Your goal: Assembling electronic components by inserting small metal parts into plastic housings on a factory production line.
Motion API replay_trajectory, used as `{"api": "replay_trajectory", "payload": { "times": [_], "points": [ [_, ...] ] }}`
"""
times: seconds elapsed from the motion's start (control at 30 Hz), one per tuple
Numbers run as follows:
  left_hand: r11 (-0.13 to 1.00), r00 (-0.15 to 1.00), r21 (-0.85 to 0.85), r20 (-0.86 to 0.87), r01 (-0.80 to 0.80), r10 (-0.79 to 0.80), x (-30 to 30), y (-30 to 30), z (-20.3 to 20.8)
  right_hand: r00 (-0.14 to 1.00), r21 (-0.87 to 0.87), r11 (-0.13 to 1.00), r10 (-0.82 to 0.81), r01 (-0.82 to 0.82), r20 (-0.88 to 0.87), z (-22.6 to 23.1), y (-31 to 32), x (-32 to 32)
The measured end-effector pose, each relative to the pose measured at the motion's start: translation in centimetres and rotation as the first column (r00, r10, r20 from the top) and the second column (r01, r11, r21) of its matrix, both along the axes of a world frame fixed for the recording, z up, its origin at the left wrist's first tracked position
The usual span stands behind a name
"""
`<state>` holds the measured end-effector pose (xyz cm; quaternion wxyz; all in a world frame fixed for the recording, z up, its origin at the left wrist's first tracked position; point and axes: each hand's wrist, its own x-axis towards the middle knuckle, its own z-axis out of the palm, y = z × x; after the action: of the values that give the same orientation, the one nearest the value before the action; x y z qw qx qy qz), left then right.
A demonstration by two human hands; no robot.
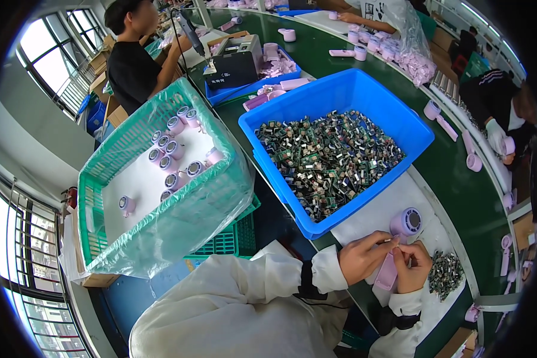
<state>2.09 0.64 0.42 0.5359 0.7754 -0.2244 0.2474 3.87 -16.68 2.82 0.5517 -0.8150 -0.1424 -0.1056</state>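
A pink-purple handheld fan lies on the white work surface in front of me, its round head pointing away and its long handle toward me. My left hand comes in from the left, fingers closed at the fan's neck. From the right, my right hand pinches at the same spot, thumb and fingers bent. Any small part between the fingertips is hidden. Beside my right hand is a pile of small green circuit boards. A blue bin full of similar boards stands just beyond my hands.
At left, a green basket lined with plastic holds several fan heads. Behind the blue bin sit a black box-shaped device and a blue tray of pink parts. A curved green conveyor carries fans on the right. Other people work nearby.
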Motion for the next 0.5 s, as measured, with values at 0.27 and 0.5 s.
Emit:
{"api": "replay_trajectory", "payload": {
  "times": [0.27, 0.5],
  "points": [
    [0.985, 0.985, -0.064, -0.061, 0.159, -0.163, 1.0, 0.2, 1.4, 0.994, 0.024, 0.994, -0.105, 0.106, -0.03, 0.3, -1.5, -0.6],
    [0.984, 0.961, -0.057, -0.213, 0.169, -0.178, 1.6, 1.5, 2.2, 0.964, 0.225, 0.956, -0.136, 0.189, -0.228, 3.1, -1.8, 2.5]
  ]
}}
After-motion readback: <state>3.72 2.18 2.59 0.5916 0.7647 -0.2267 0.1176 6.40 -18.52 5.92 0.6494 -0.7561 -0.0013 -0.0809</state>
